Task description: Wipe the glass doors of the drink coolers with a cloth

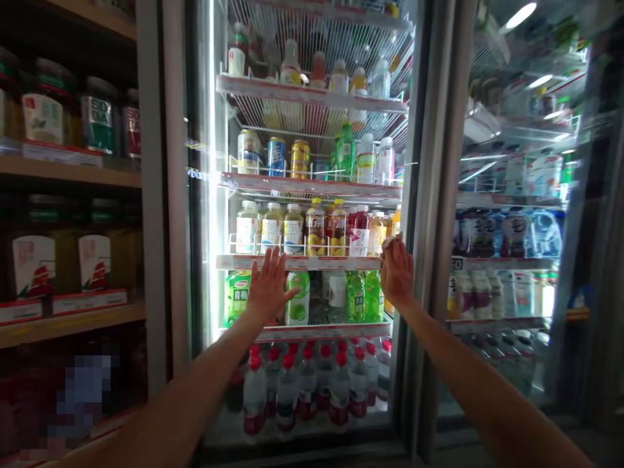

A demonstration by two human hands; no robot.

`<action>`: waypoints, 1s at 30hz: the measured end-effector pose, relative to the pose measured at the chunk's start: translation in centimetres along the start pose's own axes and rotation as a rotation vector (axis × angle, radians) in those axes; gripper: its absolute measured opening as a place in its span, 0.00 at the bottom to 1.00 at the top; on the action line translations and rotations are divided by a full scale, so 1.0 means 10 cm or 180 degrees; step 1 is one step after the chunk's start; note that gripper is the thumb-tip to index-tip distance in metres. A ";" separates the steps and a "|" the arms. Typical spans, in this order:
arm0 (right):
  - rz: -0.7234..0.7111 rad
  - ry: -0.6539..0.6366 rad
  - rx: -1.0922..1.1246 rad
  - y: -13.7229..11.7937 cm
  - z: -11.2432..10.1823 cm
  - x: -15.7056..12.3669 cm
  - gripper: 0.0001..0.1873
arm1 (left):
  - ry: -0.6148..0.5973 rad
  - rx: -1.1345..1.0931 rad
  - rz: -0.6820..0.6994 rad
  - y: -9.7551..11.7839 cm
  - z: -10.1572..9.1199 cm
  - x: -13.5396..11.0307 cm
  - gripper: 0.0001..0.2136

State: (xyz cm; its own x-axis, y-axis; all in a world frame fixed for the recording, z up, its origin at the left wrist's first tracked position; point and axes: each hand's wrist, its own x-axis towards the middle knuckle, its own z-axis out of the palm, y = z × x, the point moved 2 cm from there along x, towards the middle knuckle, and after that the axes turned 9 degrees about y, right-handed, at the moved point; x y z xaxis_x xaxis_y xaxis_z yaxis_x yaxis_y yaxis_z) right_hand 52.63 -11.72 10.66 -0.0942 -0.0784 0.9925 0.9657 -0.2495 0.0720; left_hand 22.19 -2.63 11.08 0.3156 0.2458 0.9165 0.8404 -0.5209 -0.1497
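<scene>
Right hand holds cloth at drinks cooler glass, left hand flat and bare

Small crumpled pale cloth (391,241) sits at the fingertips of the right hand (397,272), by the right side of the clear glass door with grey metal frame (425,162). Right grip: fingers together, bent over the cloth; how much lies under the palm, can't tell. Left hand (267,286): palm to the glass, fingers up, thumb out to the right, nothing seen in it. Firm contact of the left palm not certain.

Key relation: cloth lies up and slightly left of the right palm, so the right hand is the near one; left hand is well apart, to the left and a bit lower. Cloth bunched, no clear long axis. Behind the glass: white shelf edge strip (316,262) near fingertip height, clear red-capped plastic bottles (308,383) below both hands.
</scene>
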 end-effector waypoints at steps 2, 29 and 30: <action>0.0071 0.0022 0.0023 0.05 -0.04 -0.17 0.23 | -0.0010 -0.0012 -0.0011 0.00 0.01 0.00 0.39; 0.0028 0.0319 0.0605 -0.42 0.17 0.49 0.25 | 0.0214 0.0085 0.0004 0.01 0.06 -0.03 0.37; -0.0318 0.0105 0.0719 -0.51 0.16 0.47 0.25 | 0.0196 0.0089 0.0049 -0.01 0.04 -0.02 0.36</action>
State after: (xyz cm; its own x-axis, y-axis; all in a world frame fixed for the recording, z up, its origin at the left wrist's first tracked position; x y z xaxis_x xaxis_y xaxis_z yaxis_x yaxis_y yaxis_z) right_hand 47.63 -9.29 15.11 -0.1962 -0.0965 0.9758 0.9804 -0.0360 0.1936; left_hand 22.19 -2.33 10.75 0.3016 0.1866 0.9350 0.8479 -0.5009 -0.1736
